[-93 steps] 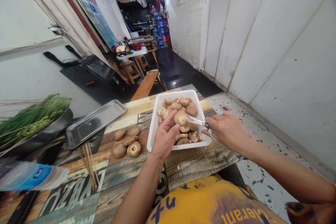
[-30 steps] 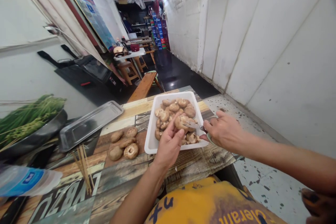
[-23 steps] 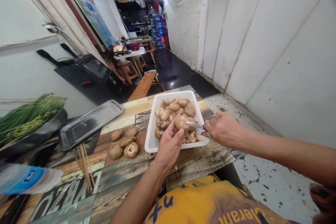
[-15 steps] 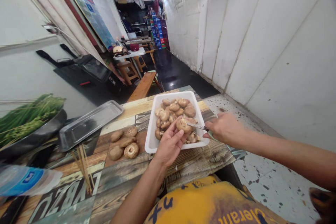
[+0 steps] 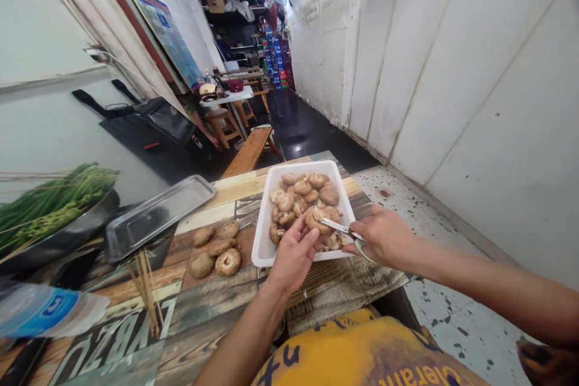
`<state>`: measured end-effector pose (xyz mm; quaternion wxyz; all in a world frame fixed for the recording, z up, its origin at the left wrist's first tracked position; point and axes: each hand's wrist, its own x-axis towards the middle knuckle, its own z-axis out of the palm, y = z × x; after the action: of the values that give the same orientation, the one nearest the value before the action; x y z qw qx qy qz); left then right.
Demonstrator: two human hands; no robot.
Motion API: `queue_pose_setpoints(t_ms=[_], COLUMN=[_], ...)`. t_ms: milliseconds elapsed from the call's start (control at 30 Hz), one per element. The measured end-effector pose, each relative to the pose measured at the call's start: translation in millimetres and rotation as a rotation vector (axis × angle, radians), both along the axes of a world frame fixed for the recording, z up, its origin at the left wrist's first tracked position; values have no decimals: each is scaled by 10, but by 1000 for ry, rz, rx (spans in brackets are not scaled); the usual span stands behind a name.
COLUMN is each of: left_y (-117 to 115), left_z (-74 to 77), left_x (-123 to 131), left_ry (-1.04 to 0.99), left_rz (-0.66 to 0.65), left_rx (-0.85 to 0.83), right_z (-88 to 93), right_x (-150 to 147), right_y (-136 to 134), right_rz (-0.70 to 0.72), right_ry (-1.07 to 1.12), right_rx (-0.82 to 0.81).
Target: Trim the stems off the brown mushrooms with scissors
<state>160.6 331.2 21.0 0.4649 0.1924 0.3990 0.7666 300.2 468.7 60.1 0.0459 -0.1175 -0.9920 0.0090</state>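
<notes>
Hands sit nearest us: our left hand (image 5: 294,253) pinches one brown mushroom cap (image 5: 315,220) between thumb and fingertips, just above the near end of the white rectangular foam tray (image 5: 263,244). Three seconds back that hand lay flat over the pile; now a single cap is up, so we judge the snipping has moved onto this one. Our right hand (image 5: 384,238) is closed round small steel scissors with green handles (image 5: 337,227), blades touching the cap; gaping or biting, we cannot tell. Our fingers hide the stem. Farther left, loose brown mushrooms (image 5: 228,261) lie on the patterned wooden table (image 5: 217,304).
</notes>
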Motion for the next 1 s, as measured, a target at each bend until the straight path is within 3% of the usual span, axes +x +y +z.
queue_pose_setpoints(t_ms=[67,200,267,300,333,400,467,600,667,733,800,867,933,1000], left_y=[-14,-47,-58,-62,-66,-74,-83,-90,-80,-65,-51,-44,-45,-51], left_z=[5,31,42,44,43,35,23,13,20,28,35,39,43,42], left_x=[-22,-80,-109,-124,-138,-164,-185,-190,-166,-131,-97,-78,-77,-90], left_ry=[13,17,23,26,26,20,20,63,76,88,107,123,127,125], left_rz=[-3,-17,-17,-12,-4,15,41,69,72,65,57,52,54,54], left_rx=[4,-5,-14,-19,-24,-25,-14,14,14,3,-5,-12,-10,5], right_z=[44,68,58,55,54,58,59,10,-27,-56,-70,-70,-64,-61], right_x=[2,-18,-37,-47,-57,-74,-86,-91,-87,-85,-87,-91,-94,-98], right_y=[35,79,63,51,41,34,44,52,26,-15,-56,-84,-92,-84], right_rz=[-45,-47,11,43,69,74,29,-74,-77,-51,-40,-65,-91,-91], right_ry=[-55,-238,-216,-170,-116,-33,-14,49,69,69,66,69,34,-51], right_rx=[-402,-1400,-1704,-1778,-1798,-1682,-1355,-431,-157,-39,-3,-86,-402,-921])
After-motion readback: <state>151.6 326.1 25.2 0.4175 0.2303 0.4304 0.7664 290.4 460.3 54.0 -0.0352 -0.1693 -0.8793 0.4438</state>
